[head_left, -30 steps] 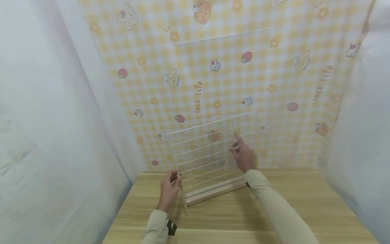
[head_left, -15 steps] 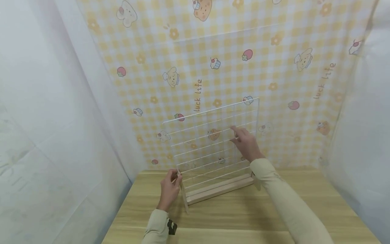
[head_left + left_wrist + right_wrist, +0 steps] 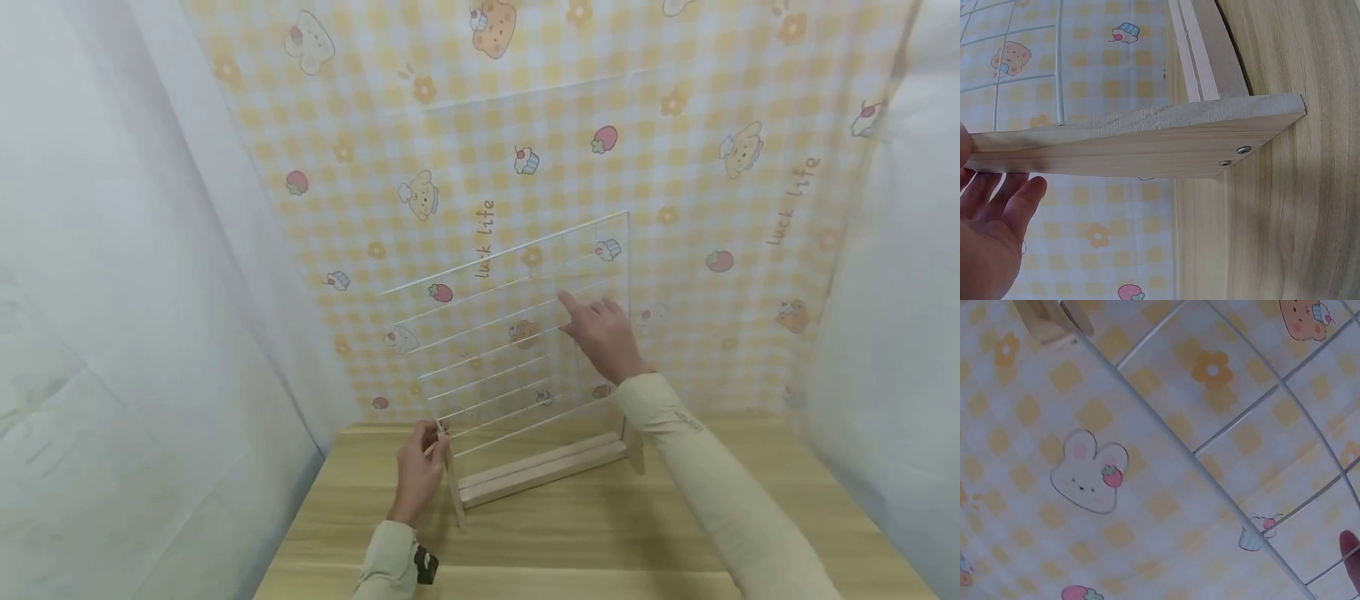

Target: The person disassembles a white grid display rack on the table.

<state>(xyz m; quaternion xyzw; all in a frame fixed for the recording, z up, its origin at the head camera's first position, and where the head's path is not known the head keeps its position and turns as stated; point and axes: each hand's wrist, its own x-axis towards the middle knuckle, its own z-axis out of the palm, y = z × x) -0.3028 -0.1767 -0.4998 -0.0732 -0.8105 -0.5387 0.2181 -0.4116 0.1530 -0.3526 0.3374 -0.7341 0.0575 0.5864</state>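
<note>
A white wire grid panel (image 3: 506, 252) leans back above a light wooden stand, whose crossbar (image 3: 543, 472) lies on the table. At the left, my left hand (image 3: 420, 471) grips the top of the stand's wooden side piece (image 3: 1135, 147), thumb on one face and fingers on the other. My right hand (image 3: 603, 340) holds the grid right of its middle, index finger and thumb at its wires. In the right wrist view only a fingertip (image 3: 1349, 544) shows behind a wire; the rest of that hand is out of frame. A corner of the wooden stand (image 3: 1044, 322) appears at top left.
Behind the stand hangs a yellow checked cloth (image 3: 667, 150) printed with cartoon figures. White sheets (image 3: 150, 333) close off both sides. The wood-grain table (image 3: 570, 542) runs under the stand and both forearms.
The grid's top edge has risen and shifted slightly left, with my right hand moving up alongside it. My left hand stays at the side piece, and the stand's crossbar has hardly moved.
</note>
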